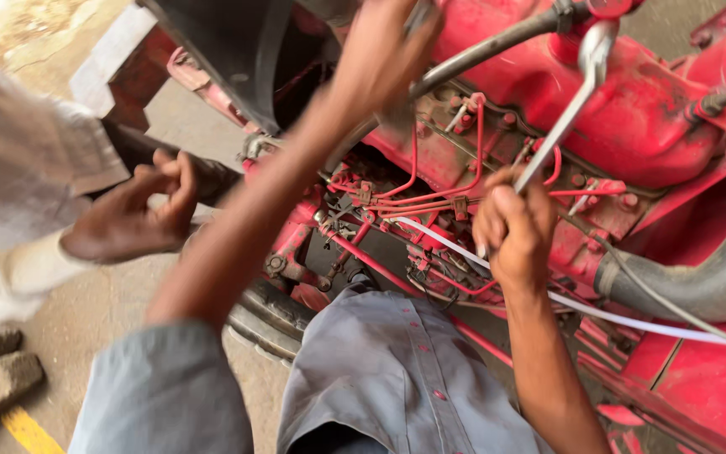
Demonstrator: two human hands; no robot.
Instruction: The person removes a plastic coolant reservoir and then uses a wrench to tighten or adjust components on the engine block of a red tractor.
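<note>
Mid-wrenching, I reckon: right hand (pixel 514 231) clenched on the spanner (pixel 577 92) set high on the red engine (pixel 632 118), left hand (pixel 384 50) gripping the grey pipe (pixel 481 55); next needs a steady pull.

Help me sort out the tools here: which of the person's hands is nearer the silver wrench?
Right. The right hand grips the silver wrench by its lower end. The left hand is up and to the left, on a dark hose, apart from the wrench.

Right hand (pixel 514 231) gripping silver wrench (pixel 569 105) against red engine (pixel 632 118), left hand (pixel 384 55) on grey pipe (pixel 481 52), another person's hand (pixel 132 219) nearby.
</note>
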